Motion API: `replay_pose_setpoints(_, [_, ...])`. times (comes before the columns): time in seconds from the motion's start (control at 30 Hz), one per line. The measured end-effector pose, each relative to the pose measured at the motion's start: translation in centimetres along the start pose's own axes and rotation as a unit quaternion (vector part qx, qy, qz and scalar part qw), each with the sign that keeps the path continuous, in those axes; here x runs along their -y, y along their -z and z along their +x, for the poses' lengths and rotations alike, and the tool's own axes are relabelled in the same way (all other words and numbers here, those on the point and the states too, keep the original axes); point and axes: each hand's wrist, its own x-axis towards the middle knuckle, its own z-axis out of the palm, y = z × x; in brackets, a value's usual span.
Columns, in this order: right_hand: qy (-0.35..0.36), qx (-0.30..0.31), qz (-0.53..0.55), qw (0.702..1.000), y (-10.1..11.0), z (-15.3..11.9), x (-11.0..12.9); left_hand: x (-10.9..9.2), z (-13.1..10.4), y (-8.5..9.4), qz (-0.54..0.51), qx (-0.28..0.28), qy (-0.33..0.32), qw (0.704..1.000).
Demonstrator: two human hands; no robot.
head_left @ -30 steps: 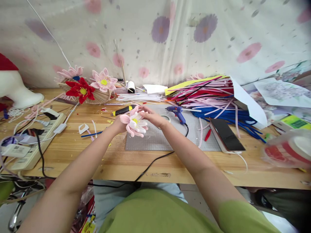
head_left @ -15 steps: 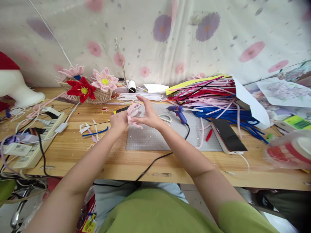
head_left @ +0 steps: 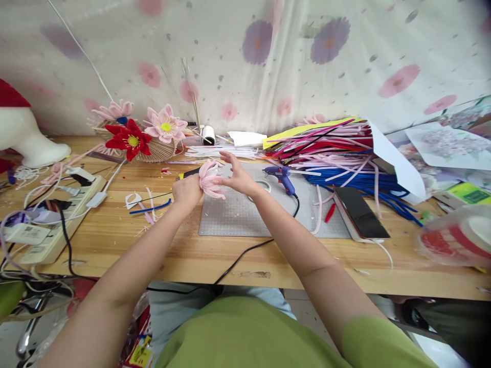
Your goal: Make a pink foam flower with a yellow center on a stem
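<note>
A pale pink pipe-cleaner flower is held over the left end of the grey cutting mat, its looped petals facing right. My left hand is closed around the flower's base, which the fingers hide. At its right side, my right hand has its fingers apart, with the thumb at the petals. Whether the thumb presses on a petal is hard to make out. Partly behind my right wrist lie white loop handles, probably of scissors. Right of them a purple glue gun rests on the mat.
Finished pink flowers and a red flower stand at back left. Bundled pipe cleaners fill the back right. A phone lies on the mat's right end. A power strip with cables is at left; a black cord crosses the front.
The flower has turned in my left hand, so its petals now show bunched and pointing right. My right hand has shifted slightly, its fingers still apart.
</note>
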Motion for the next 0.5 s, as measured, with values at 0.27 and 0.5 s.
replay_pose_setpoints(0.27, [-0.035,0.033,0.103,0.994,-0.2,-0.7,0.6,0.9,0.4,-0.6,-0.073,-0.058,0.023,0.995])
replay_pose_setpoints(0.5, [-0.008,-0.001,0.051,0.999,-1.7,-1.6,-0.5,1.0,1.0,-1.1,-0.106,-0.087,0.01,0.99])
